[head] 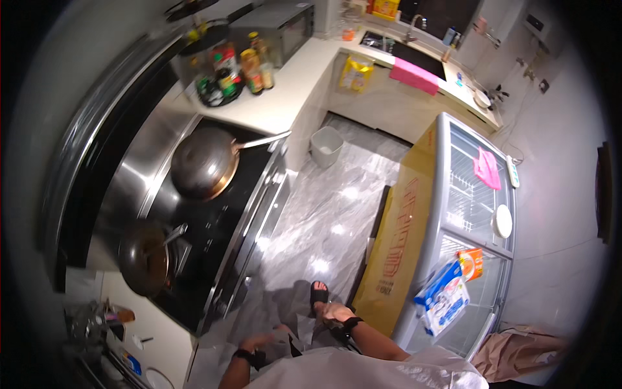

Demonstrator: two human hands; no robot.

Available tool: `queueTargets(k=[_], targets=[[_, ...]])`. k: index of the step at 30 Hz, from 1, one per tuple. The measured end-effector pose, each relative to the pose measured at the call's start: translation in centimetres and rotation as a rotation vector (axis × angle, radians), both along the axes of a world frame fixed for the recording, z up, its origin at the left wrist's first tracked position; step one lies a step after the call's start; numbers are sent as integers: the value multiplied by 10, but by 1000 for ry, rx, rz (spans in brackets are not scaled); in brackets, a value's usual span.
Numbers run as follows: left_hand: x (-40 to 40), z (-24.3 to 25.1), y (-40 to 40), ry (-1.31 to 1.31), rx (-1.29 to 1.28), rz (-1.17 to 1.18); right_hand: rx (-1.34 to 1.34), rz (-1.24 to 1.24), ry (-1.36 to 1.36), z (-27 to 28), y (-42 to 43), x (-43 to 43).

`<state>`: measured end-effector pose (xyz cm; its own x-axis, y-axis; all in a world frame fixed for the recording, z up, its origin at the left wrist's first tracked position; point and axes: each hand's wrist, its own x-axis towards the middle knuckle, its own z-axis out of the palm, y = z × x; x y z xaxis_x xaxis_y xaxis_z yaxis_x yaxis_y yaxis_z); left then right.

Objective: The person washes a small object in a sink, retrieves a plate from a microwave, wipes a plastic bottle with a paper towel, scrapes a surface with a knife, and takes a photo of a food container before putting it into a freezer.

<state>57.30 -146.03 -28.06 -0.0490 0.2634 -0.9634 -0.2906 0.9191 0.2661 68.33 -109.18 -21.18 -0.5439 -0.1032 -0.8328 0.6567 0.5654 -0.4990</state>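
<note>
My left hand [260, 341] is blurred, low in front of my body, with a black band [250, 358] at the wrist. Its fingers point towards a pale, translucent sheet or garment [305, 328] between the hands; contact is unclear. Further right, my right hand [336, 312] is curled, palm side hidden, beside the upper part of that pale material. Whether it grips an edge cannot be told. It also wears a black wristband [352, 325]. Below both hands spreads the light grey garment [340, 369] I wear. A foot in a black slipper [319, 292] shows beyond the right hand.
On the left, a wok [201, 163] and a second pan [143, 257] stand on the black stove [214, 233]. To the right is a glass-topped chest freezer [437, 194] bearing a blue-white package [443, 296] and white bowl [502, 221]. A bin [326, 147] stands ahead.
</note>
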Motion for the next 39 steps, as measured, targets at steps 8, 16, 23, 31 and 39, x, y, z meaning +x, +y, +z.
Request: queueTargets(k=[8, 16, 23, 31, 39], targets=[[-212, 119, 412, 525, 655, -354, 146, -371, 518, 43, 210, -162], [-358, 202, 647, 302, 1003, 34, -25, -648, 278, 135, 446, -282], [-489, 271, 787, 369, 1084, 286, -286, -895, 631, 212, 646, -437], [-667, 365, 962, 1581, 994, 248, -826, -1031, 769, 163, 849, -782], [-828, 346, 1117, 2125, 294, 86, -988, -1220, 593, 75, 911, -982]])
